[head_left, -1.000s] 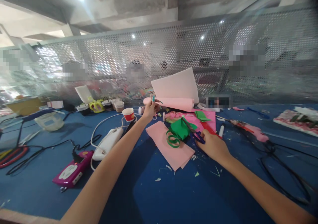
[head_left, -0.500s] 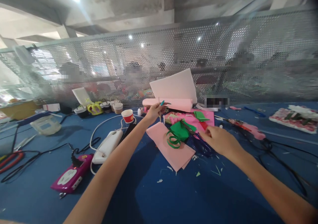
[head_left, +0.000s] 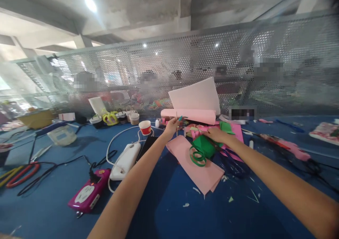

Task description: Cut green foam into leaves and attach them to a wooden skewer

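My left hand [head_left: 171, 126] is closed around a thin pale stick [head_left: 177, 120] that stands nearly upright in its fingers. A small teal piece [head_left: 180, 118] shows at its fingertips; I cannot make out what it belongs to. My right hand [head_left: 217, 134] reaches left over the pile, fingers stretched out against small pink pieces [head_left: 195, 134]. Beneath it lie a green sheet [head_left: 208, 147] and bright pink paper [head_left: 237, 131]. A curled green strip [head_left: 198, 158] rests on folded light pink paper [head_left: 192, 168], nearer to me. Scissors seen in the pile earlier are mostly hidden by my right hand.
A pink roll [head_left: 189, 115] lies behind my hands. Left are a paper cup [head_left: 144, 128], a white power strip [head_left: 125, 163], a magenta box [head_left: 91, 191] and red-handled scissors [head_left: 25, 175]. A pink glue gun [head_left: 293, 150] with its cable lies right. A perforated metal screen [head_left: 127, 73] stands behind.
My right hand has moved left and away from me, from beside the scissors onto the pink pieces. My left hand keeps hold of the stick. The view has shifted slightly.
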{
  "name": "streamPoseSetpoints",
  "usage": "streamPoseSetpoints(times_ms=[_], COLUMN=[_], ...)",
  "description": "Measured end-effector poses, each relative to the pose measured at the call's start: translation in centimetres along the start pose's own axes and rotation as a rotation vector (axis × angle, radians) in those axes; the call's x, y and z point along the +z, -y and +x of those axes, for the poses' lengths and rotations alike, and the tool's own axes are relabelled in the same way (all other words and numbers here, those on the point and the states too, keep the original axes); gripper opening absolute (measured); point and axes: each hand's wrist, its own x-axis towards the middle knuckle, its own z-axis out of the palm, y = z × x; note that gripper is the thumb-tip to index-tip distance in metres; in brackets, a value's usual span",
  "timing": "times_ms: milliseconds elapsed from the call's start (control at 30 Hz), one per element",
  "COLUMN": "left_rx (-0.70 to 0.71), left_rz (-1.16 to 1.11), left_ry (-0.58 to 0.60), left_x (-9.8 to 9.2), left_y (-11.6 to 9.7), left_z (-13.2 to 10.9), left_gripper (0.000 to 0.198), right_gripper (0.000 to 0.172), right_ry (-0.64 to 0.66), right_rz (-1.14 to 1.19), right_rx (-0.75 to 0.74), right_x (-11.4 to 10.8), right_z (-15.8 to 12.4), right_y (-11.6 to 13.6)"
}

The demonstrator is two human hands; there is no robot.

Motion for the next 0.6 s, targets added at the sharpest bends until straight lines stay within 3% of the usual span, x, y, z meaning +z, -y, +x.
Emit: streamPoseSetpoints(times_ms=[133,300,400,600], left_rx=[0.019,0.025,0.020,0.073], left_rz=[0.059,0.149,0.211,0.298], left_ry=[0.019,0.034,0.046,-0.003], left_x=[-1.0,-2.3,-2.9,-3.6], left_y=[0.5,0.3,-0.2,-1.4], left_z=[0.2,0.7,0.8,1.0], left_gripper=[0.021,0.024,0.024,0.007], right_gripper=[0.047,0.047,0.034,0.026], right_ry=[-0.018,-0.113,-0.142,-0.192], right_rz=[0.026,0.029,0.030,-0.009], right_rx=[-0.092,-0.149,-0.188,-0.196], right_x=[-0.1,-1.7,-2.8,-5.1], right_z=[0.6,0.9,1.6,3.8], right_y=[0.4,2.2,3.8,6.2])
